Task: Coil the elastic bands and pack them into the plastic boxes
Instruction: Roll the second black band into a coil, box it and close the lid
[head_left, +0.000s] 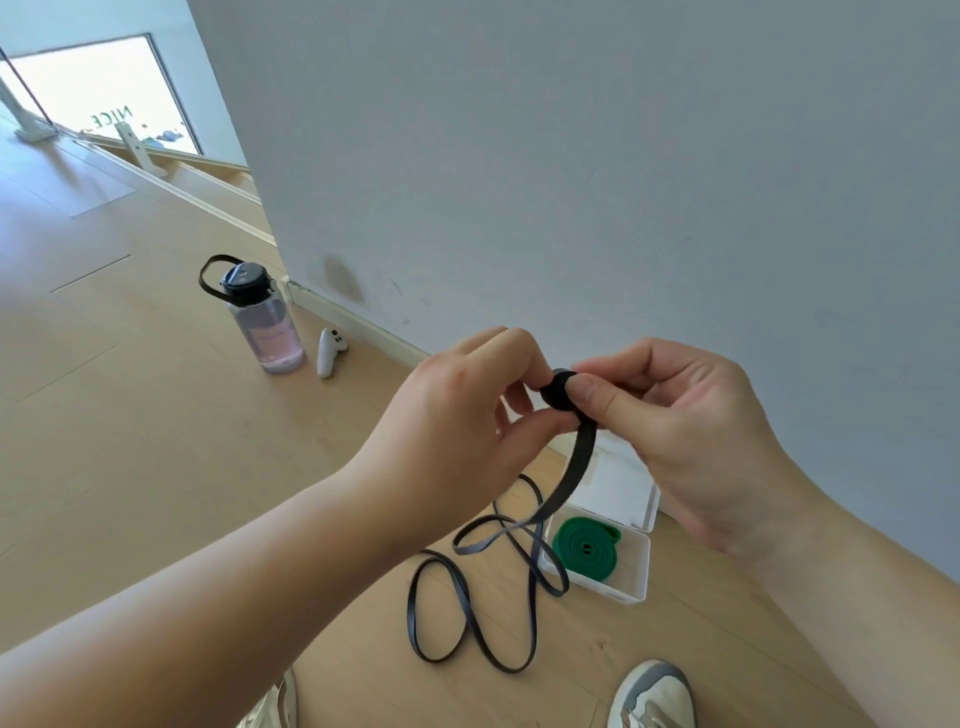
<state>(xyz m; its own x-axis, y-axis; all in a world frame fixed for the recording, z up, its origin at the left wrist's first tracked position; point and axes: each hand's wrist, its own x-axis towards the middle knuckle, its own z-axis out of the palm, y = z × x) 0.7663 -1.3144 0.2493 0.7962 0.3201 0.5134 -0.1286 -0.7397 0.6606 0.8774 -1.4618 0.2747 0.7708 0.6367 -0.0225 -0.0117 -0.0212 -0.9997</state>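
Both hands, the left hand (470, 410) and right hand (691, 431), are pinching the black band's (576, 462) small coil (556, 389) at chest height, fingers curled.

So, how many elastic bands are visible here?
2. The black band is pinched between the left hand and right hand, with its loose part trailing on the floor. The green band lies coiled inside the open plastic box. Others may be hidden.

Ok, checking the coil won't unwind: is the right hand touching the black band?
Touching. The head view shows the right hand pinching the coiled end of the black band, thumb pressed against it.
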